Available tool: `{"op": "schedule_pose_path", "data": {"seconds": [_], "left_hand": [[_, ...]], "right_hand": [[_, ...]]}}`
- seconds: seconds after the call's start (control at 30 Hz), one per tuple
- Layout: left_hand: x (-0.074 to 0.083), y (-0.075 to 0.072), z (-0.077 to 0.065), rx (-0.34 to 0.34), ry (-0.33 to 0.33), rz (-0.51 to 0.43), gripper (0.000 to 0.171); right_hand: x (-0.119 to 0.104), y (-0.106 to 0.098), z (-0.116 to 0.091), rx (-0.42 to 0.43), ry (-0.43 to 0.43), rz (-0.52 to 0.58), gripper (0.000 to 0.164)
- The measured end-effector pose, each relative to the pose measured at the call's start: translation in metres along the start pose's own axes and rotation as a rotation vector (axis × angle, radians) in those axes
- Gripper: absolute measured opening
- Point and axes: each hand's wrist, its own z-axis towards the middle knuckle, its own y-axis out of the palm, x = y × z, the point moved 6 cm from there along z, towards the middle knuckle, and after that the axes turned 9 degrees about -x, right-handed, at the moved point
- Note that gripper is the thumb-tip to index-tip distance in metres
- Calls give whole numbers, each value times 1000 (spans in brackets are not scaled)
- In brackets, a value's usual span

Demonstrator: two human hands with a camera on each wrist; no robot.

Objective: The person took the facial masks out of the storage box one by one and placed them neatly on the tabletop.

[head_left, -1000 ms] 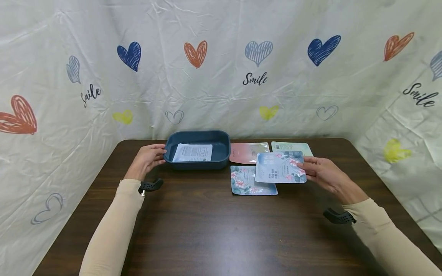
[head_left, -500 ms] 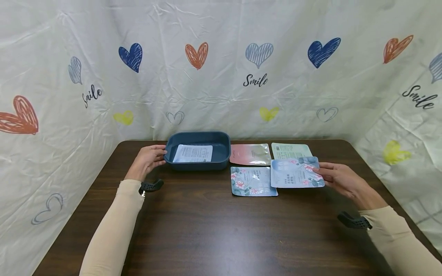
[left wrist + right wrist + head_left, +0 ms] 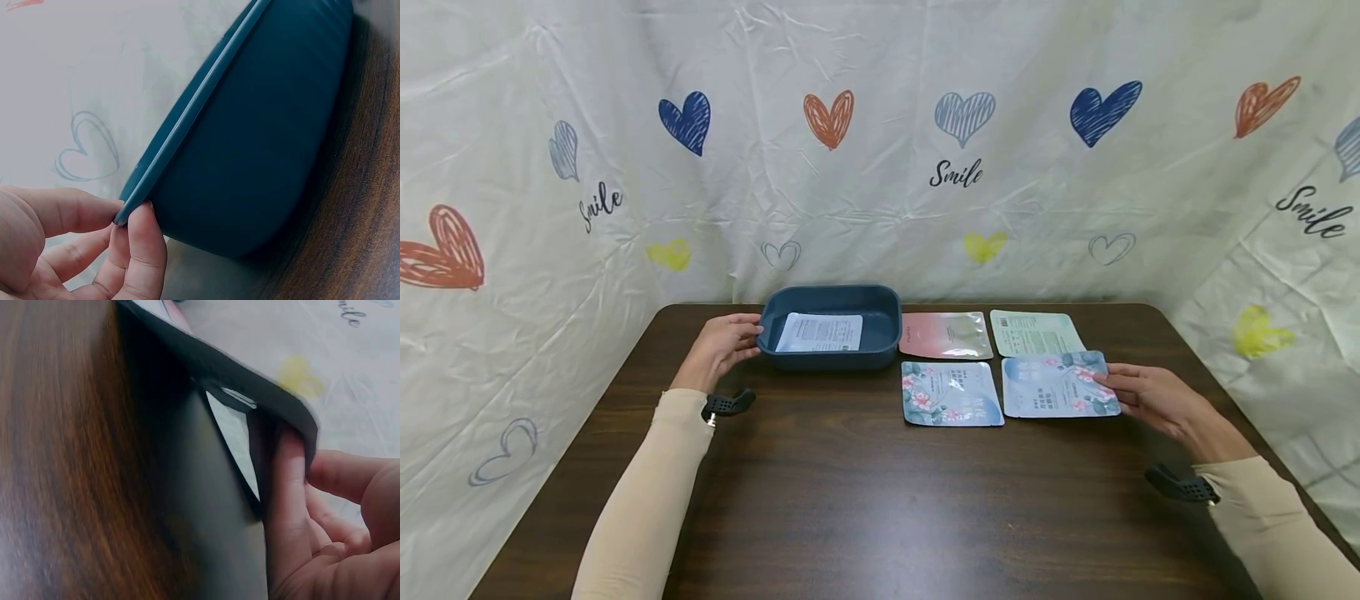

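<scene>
My left hand (image 3: 718,348) pinches the left rim of a dark blue plastic tub (image 3: 829,361). In the left wrist view, the thumb and fingers close on the corner of the tub's rim (image 3: 187,115). A white printed packet (image 3: 822,333) lies inside. My right hand (image 3: 1161,406) holds a blue floral face mask packet (image 3: 1056,386) by its right edge. The right wrist view shows this packet's dark underside (image 3: 250,381), tilted and lifted off the table at the held edge. A second blue floral packet (image 3: 951,395) lies flat to its left.
Behind these lie a pink packet (image 3: 943,335), right of the tub, and a light green packet (image 3: 1037,333). All rest on a dark wooden table (image 3: 850,500). A white cloth (image 3: 880,208) printed with hearts hangs behind the table and at its sides.
My right hand has moved right and toward me with the blue floral packet, which has come off the other floral packet and lower to the table. The left hand and tub stay put.
</scene>
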Motion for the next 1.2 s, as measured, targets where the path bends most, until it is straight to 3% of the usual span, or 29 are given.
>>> {"op": "schedule_pose_path", "data": {"seconds": [0.13,0.5,0.77,1.03,1.2], "left_hand": [[0,0,-1,-1,-2,6,44],[1,0,-2,-4,-1,17,45],[-1,-1,0,-2,-1,13,45],[0,0,-1,-7,10,6,45],[0,0,-2,-8,13,8,45]], "right_hand": [[5,-5,1,-11,19,-22,19],[16,-17,6,6,74,-179,13],[16,-17,10,17,98,-301,54],[12,-15,11,39,122,-406,63],[1,-14,10,65,133,-543,62]]}}
